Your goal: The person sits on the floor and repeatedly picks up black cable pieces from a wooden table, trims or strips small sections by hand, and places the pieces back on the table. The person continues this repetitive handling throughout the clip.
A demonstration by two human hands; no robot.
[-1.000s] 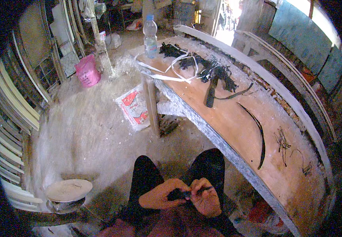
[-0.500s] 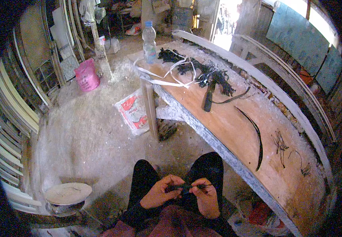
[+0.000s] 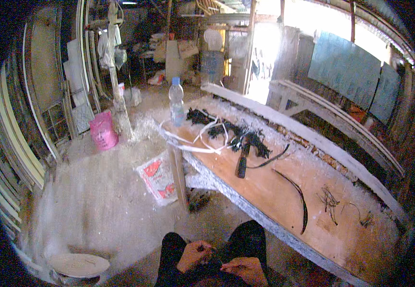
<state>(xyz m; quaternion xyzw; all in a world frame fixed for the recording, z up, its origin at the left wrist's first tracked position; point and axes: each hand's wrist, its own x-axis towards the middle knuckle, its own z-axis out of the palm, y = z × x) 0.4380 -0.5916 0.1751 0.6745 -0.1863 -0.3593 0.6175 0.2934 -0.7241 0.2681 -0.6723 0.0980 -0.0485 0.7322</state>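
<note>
Low in front, between my knees, my left hand is closed round a thin black strip; a dark end shows at its curled fingers. To its right, my right hand has thumb and fingers pinched together, with what they hold lost against dark clothing. On the workbench at right lie a bundle of black strips, a dark-handled tool and a long curved black strip. Thin black scraps lie nearer the bench's right end.
A loop of white strap and a clear bottle with blue cap are at the bench's far left corner. A printed sack lies by the bench leg. A pink bag and a round stool-like top stand left.
The view has tilted up, so bench and hands appear lower. My hands, earlier meeting over the dark piece, are now slightly apart, the left one turned with its fingers curled upward.
</note>
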